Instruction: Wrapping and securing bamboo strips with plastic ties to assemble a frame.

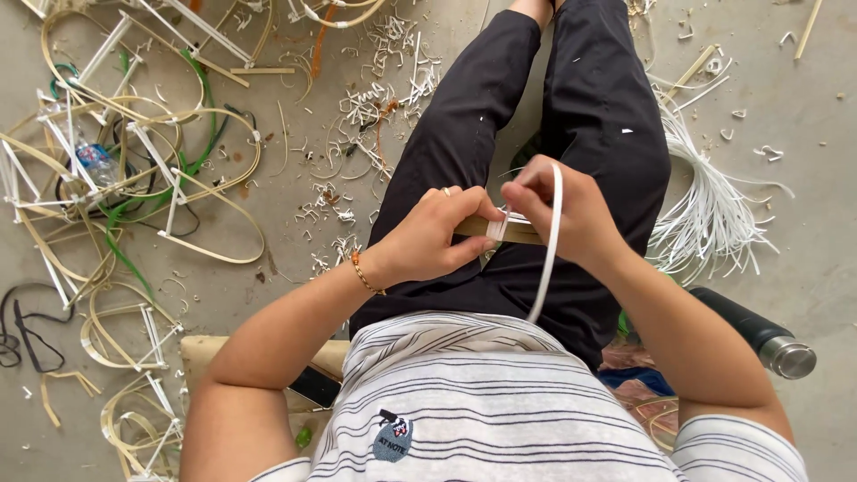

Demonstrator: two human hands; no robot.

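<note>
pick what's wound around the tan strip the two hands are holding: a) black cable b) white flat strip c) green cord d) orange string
b: a white flat strip is wrapped around the tan strip between the left hand and the right hand, and its free end trails down toward the striped shirt.

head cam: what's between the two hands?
Between the left hand and right hand, the head view shows a flat tan strip with white strand wrapped round it.

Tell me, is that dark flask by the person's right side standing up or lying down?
Lying down: the flask rests on its side on the floor, silver end pointing right.
</note>
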